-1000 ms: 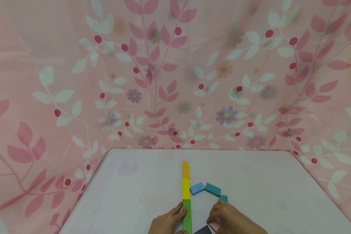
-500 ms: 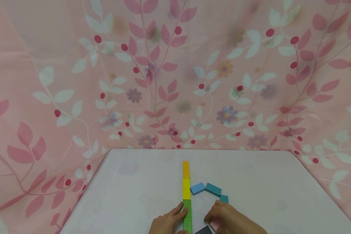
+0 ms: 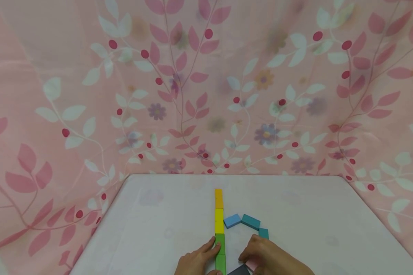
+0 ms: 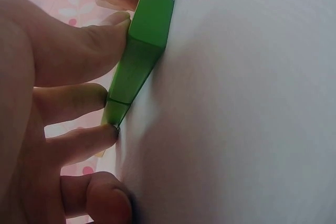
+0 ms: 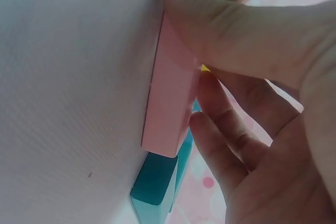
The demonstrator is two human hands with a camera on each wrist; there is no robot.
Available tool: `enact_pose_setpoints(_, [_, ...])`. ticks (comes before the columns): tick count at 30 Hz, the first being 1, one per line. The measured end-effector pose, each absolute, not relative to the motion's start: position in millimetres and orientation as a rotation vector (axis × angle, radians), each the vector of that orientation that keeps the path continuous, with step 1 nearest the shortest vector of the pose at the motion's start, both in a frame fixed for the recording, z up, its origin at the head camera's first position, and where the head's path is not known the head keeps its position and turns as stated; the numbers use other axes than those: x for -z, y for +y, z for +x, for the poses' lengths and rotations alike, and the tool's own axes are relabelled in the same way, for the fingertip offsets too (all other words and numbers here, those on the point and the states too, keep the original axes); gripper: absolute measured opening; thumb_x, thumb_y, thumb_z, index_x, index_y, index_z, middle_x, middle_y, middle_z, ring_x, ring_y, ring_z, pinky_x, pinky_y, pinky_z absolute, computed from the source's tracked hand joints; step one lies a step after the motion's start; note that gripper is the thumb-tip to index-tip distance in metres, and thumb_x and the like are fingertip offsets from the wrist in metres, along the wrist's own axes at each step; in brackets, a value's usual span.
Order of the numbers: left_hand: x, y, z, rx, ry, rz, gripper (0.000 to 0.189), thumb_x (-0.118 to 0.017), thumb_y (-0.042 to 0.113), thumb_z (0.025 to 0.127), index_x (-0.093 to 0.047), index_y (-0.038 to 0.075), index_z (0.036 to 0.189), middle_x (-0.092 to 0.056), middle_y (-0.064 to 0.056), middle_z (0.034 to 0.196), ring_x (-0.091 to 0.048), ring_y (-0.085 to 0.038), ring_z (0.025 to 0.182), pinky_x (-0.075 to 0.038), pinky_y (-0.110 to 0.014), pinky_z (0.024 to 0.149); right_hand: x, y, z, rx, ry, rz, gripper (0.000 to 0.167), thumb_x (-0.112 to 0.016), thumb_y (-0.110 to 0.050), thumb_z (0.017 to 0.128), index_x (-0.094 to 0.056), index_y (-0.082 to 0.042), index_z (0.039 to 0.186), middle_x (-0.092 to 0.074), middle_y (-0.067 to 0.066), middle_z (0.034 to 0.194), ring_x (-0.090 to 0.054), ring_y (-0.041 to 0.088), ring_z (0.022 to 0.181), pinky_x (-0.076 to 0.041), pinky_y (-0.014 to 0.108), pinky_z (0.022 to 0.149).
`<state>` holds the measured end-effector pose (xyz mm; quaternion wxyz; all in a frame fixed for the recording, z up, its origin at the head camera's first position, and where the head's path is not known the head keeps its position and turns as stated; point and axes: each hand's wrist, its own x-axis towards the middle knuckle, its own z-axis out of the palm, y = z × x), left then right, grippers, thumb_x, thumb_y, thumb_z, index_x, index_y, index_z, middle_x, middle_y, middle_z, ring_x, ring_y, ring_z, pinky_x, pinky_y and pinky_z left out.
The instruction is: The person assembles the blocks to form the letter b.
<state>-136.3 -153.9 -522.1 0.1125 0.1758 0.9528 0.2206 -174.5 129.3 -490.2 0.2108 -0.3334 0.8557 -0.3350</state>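
My left hand [image 3: 194, 261] rests beside a row of blocks. Its fingers touch the far green block [image 3: 221, 240] and the near green block [image 4: 152, 19], with its thumb against the near one's side. Beyond them in line lie a yellow block [image 3: 219, 220] and an orange block [image 3: 218, 198]. My right hand [image 3: 272, 256] pinches a pink block [image 5: 170, 98] low on the table, thumb at one end and fingertips along its side. A teal block [image 5: 157, 177] meets the pink block's other end. In the head view, the hand hides much of the pink block.
From the yellow block a blue block [image 3: 232, 220], a longer teal block [image 3: 251, 221] and the teal one curve rightward. A dark grey block [image 3: 240, 270] sits between the hands at the bottom edge. The white table [image 3: 151, 229] meets a pink floral curtain [image 3: 192, 95] behind.
My right hand's fingertips have shifted slightly left over the pink block. The left hand and the other blocks stay in place.
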Motion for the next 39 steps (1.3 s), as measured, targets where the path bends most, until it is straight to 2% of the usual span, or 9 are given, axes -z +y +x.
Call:
enact_pose_setpoints(11, [524.1,-154.5,-136.0,-0.65,2.795,0.517,0.07,-0.077,0.063,0.088,-0.062,0.033,0.15,-0.055,0.002,0.16,-0.075,-0.019,0.108,-0.051,-0.028,0.061,491.6,123.9,-171.3,0.938,2.337,-0.953,0.029,-0.09,-0.033,0.086,-0.083,-0.029,0.114,-0.068,-0.021,0.097,-0.053,-0.004,0.091,-0.053,0.019,0.079])
enact_pose_setpoints(28, [524.3,-155.5,-135.8,-0.667,2.794,0.529,0.072,-0.076,0.065,0.088,-0.062,0.031,0.15,-0.055,0.001,0.161,-0.075,-0.02,0.107,-0.05,-0.028,0.059,490.7,121.6,-170.6,0.864,2.385,-0.942,0.03,-0.089,-0.02,0.087,-0.083,-0.029,0.115,-0.068,-0.022,0.095,-0.053,-0.004,0.088,-0.051,0.02,0.077])
enact_pose_setpoints(33, [524.2,-154.8,-136.6,-0.674,2.778,0.535,0.072,-0.075,0.064,0.09,-0.06,0.031,0.152,-0.054,0.0,0.162,-0.075,-0.018,0.105,-0.05,-0.028,0.06,488.4,124.4,-171.1,0.898,2.369,-0.901,0.033,-0.091,-0.029,0.086,-0.082,-0.031,0.118,-0.067,-0.021,0.099,-0.054,-0.003,0.09,-0.053,0.019,0.079])
enact_pose_setpoints(39, [523.4,-153.8,-136.1,-0.687,2.77,0.519,0.074,-0.075,0.065,0.089,-0.06,0.031,0.153,-0.053,0.0,0.162,-0.075,-0.018,0.11,-0.05,-0.027,0.06,485.4,150.5,-182.6,1.041,2.617,-1.063,0.05,-0.091,-0.043,0.083,-0.075,-0.027,0.129,-0.072,-0.013,0.119,-0.061,0.009,0.105,-0.055,0.028,0.087])
